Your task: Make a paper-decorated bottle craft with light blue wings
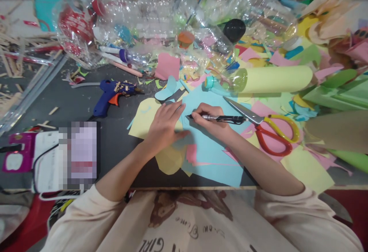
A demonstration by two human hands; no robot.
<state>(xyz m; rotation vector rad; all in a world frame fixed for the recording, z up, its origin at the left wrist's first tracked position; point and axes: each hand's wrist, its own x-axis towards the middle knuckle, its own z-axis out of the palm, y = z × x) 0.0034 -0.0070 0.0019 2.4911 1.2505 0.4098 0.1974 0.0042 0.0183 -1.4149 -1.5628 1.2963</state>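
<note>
My right hand (211,119) grips a black and silver pen (227,119), its tip against a light blue sheet of paper (212,148). Lying flat with fingers spread, my left hand (166,123) presses on the left edge of that sheet and on a pale yellow paper piece (142,117). A few pen marks show near the tip. Just right of my right hand lie scissors (260,121) with one yellow and one red handle, blades partly under the pen's line. A pink paper strip (192,154) rests on the blue sheet.
A blue glue gun (105,98) lies left of my hands. Clear plastic bottles (152,18) pile up at the back. A bottle wrapped in yellow-green paper (276,79) lies behind the scissors. Phones (83,152) sit at the left edge, wooden sticks (13,56) farther back.
</note>
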